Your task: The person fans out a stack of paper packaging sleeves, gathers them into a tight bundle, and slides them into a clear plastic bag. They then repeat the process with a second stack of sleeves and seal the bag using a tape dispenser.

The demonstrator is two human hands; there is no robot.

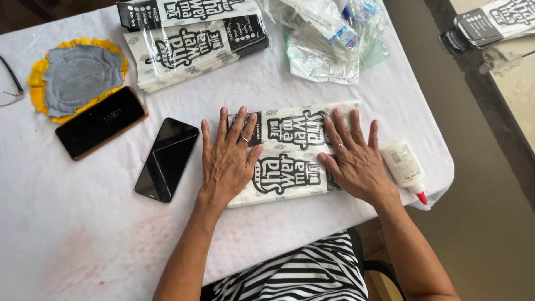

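Note:
A flat white paper bag with bold black print (290, 153) lies on the white table (83, 223) in front of me. My left hand (227, 159) rests flat on its left end, fingers spread, a ring on one finger. My right hand (356, 159) lies flat on its right end, fingers spread too, also ringed. Neither hand grips anything; both press down on the bag.
A white glue bottle with a red tip (405, 169) lies just right of my right hand, near the table edge. Two dark phones (100, 122) (167, 159) lie left. Behind are a stack of printed bags (195, 47), clear plastic wrapping (329, 39) and a grey-and-yellow mat (78, 75).

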